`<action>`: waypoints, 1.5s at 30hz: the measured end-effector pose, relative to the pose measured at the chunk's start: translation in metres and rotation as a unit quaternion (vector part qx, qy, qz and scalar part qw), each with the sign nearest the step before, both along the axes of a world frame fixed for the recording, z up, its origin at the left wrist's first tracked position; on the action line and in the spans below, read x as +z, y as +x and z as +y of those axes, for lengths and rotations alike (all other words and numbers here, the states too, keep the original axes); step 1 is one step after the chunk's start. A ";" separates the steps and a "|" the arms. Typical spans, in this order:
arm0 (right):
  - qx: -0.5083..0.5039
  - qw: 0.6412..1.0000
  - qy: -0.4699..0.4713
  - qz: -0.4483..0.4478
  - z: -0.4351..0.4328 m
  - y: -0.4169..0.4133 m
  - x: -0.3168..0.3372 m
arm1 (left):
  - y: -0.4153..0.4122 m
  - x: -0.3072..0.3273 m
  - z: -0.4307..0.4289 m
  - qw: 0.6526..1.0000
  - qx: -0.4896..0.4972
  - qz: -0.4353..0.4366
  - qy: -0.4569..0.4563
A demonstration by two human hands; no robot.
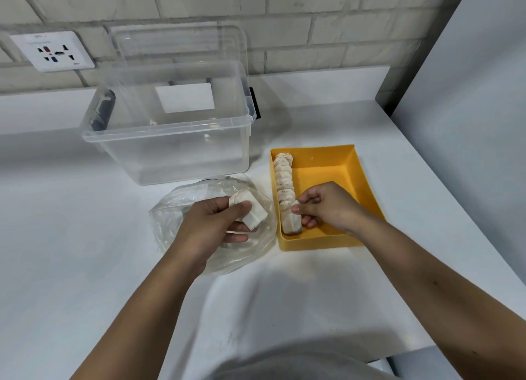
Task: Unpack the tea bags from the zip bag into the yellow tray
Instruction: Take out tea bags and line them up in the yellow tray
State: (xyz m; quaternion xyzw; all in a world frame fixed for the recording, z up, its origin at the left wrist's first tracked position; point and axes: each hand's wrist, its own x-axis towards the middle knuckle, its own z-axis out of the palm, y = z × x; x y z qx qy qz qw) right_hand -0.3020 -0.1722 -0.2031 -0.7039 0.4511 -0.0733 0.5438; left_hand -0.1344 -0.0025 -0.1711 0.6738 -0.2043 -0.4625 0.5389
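Left grip (210, 223) curled round a few loose tea bags (253, 213), just over the crumpled zip bag (170, 209) on the white desk (85, 237). Right grip (324, 206) inside the yellow tray (367, 186), pinching the nearest tea bag (291, 223) at the near end of a packed row (283, 177) along the tray's left wall. Behind, a clear box (170, 152).

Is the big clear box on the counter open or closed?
Open. The clear box has no lid on top; its lid stands behind it against the wall.
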 end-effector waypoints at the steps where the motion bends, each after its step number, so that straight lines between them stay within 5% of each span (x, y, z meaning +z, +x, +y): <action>1: -0.005 1.000 -0.013 0.001 0.000 0.001 -0.001 | 0.000 0.000 0.001 1.000 -0.002 -0.001 0.001; 13: -0.013 0.992 -0.122 -0.016 0.007 -0.002 0.027 | -0.004 0.004 0.001 0.998 -0.033 -0.051 -0.012; 18: 0.073 0.993 -0.023 -0.095 0.024 -0.002 0.062 | -0.010 0.010 -0.010 0.995 -0.045 -0.089 -0.033; 25: 0.054 0.991 -0.087 -0.080 0.022 -0.005 0.063 | -0.022 0.015 -0.026 0.992 -0.054 -0.108 -0.038; 35: 0.079 0.993 -0.038 0.076 0.002 -0.012 0.017 | -0.026 -0.010 -0.027 0.906 -0.091 -0.410 0.055; 45: 0.070 0.985 -0.057 0.148 0.005 -0.005 0.006 | -0.031 -0.014 -0.027 0.954 -0.094 -0.278 0.061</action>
